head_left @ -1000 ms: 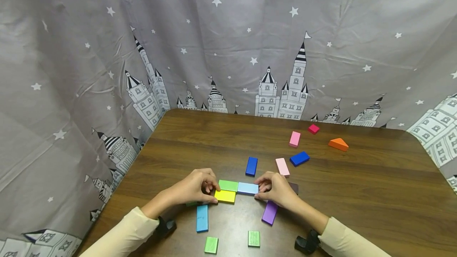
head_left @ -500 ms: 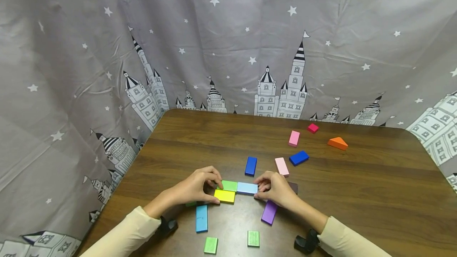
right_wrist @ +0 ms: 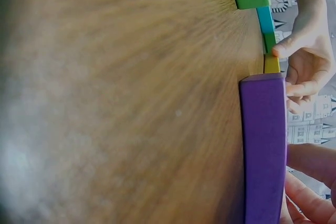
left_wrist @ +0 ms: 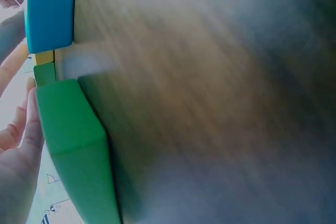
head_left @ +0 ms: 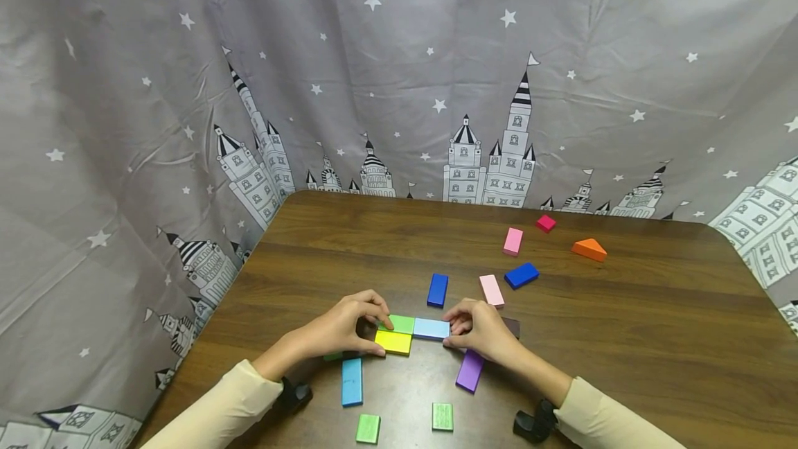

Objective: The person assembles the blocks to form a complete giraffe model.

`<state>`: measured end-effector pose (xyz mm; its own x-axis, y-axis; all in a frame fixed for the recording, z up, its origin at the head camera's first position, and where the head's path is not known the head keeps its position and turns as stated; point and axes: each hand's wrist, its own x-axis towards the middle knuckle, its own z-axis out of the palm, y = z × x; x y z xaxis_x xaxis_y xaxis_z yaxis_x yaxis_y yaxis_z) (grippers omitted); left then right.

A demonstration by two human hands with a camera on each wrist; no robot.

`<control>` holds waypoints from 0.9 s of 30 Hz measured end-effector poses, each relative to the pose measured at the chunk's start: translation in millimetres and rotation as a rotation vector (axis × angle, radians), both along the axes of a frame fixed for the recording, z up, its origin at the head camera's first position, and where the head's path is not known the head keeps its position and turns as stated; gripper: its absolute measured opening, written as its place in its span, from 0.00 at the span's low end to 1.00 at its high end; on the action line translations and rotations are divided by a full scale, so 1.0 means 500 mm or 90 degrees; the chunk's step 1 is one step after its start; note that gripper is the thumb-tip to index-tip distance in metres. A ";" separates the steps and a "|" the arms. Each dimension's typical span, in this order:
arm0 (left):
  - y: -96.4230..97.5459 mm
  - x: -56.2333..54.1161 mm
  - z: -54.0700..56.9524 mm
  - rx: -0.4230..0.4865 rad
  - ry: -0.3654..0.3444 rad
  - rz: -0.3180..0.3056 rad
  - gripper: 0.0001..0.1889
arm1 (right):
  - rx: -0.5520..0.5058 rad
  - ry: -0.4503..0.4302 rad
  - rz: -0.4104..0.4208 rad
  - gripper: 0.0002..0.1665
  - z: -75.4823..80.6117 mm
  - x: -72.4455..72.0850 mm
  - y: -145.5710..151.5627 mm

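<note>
A yellow block (head_left: 393, 343) lies flat along the front of a green block (head_left: 402, 324). My left hand (head_left: 346, 324) holds the yellow block at its left end, thumb at the front corner, index fingertip over the green block. A light blue block (head_left: 431, 328) meets the green block's right end. My right hand (head_left: 483, 330) pinches its right end between thumb and index finger. A purple block (head_left: 470, 371) lies just in front of the right hand, and a sky-blue block (head_left: 352, 381) in front of the left. Another green block (left_wrist: 79, 145) is largely hidden beneath the left hand.
Two small green blocks (head_left: 442, 417) lie near the front. Behind the hands are two dark blue blocks (head_left: 438, 290), two pink blocks (head_left: 492, 291), a red piece (head_left: 546, 223) and an orange triangle (head_left: 589, 249). A dark brown block (head_left: 512, 327) shows behind the right hand.
My left index finger has shifted slightly right, from the left ends of the blocks to over the green block. The thumb has slid a little right along the yellow block. The right hand stays put.
</note>
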<state>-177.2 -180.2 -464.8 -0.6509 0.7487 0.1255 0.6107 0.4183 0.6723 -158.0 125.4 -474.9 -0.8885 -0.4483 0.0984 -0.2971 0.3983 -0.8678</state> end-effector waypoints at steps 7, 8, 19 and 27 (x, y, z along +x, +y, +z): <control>0.001 -0.001 0.006 -0.024 0.015 0.007 0.17 | -0.001 -0.004 0.001 0.17 -0.002 -0.003 0.001; 0.001 -0.001 0.007 -0.029 0.017 0.010 0.17 | -0.005 -0.006 0.004 0.17 -0.002 -0.003 0.001; 0.001 -0.006 0.006 -0.027 0.015 0.004 0.16 | -0.024 -0.009 0.020 0.17 -0.005 -0.003 0.005; 0.004 -0.007 0.004 -0.021 0.031 -0.006 0.16 | -0.018 -0.003 0.016 0.16 -0.008 -0.004 0.005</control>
<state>-180.9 -178.1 -462.7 -0.6380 0.7586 0.1323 0.6460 0.4338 0.6281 -159.8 127.9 -478.7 -0.8771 -0.4682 0.1071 -0.3027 0.3656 -0.8802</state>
